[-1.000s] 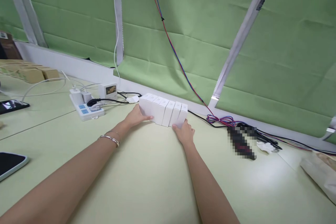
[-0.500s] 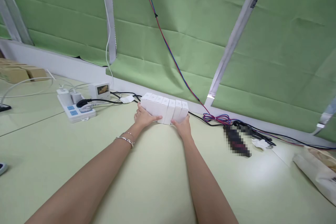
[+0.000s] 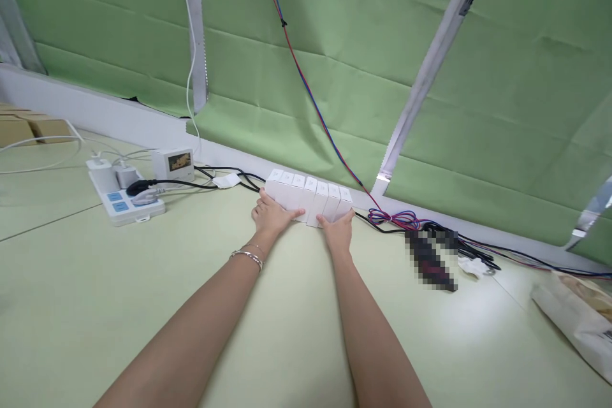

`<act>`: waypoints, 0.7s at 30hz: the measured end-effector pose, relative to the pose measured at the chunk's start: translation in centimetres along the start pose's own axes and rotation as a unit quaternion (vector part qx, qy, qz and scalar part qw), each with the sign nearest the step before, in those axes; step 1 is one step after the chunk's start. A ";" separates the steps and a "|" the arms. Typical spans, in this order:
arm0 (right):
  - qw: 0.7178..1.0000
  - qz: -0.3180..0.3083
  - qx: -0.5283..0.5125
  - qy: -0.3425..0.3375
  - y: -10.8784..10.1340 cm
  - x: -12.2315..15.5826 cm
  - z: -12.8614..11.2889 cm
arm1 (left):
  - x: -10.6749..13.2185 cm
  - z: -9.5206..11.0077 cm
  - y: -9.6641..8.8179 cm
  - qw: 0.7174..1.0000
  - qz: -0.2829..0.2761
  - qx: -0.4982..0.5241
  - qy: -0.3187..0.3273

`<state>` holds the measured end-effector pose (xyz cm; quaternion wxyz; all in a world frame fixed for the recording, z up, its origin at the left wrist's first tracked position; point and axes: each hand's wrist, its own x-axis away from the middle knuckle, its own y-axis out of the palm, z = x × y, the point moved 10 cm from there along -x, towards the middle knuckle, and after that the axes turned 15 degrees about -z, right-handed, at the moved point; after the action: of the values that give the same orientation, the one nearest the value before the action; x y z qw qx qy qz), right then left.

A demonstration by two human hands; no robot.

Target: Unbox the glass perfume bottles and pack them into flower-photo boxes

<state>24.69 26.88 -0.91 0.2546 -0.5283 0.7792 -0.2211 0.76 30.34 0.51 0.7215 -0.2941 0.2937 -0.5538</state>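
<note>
A row of several small white boxes (image 3: pixel 310 199) stands upright on the pale table (image 3: pixel 282 319), close to the wall ledge. Around the row's left end is my left hand (image 3: pixel 273 211), its thumb across the front faces. My right hand (image 3: pixel 337 229) grips the right end, thumb in front and fingers round the side. Between them the boxes are pressed side by side, a few slightly uneven at the front. The fingertips behind the boxes are hidden.
Left of the boxes lie a white power strip (image 3: pixel 138 210) with plugs and a small white box with a picture (image 3: pixel 173 164). Black cables (image 3: pixel 239 172) run along the wall. To the right are coiled wires (image 3: pixel 396 219), a blurred dark item (image 3: pixel 430 261) and a pale bag (image 3: pixel 574 312).
Both hands and the row of boxes have shifted slightly to the right along the wall. The grip stays the same; the camera view has turned a little.
</note>
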 end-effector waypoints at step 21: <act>0.991 0.033 0.126 0.025 0.0 1.2 -1.1 | -1.7 -1.7 -0.3 0.997 -0.060 0.053 0.022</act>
<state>23.61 25.82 -0.27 0.3068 -0.4601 0.7684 -0.3223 -1.13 31.75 -0.21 0.6949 -0.2602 0.2615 -0.6173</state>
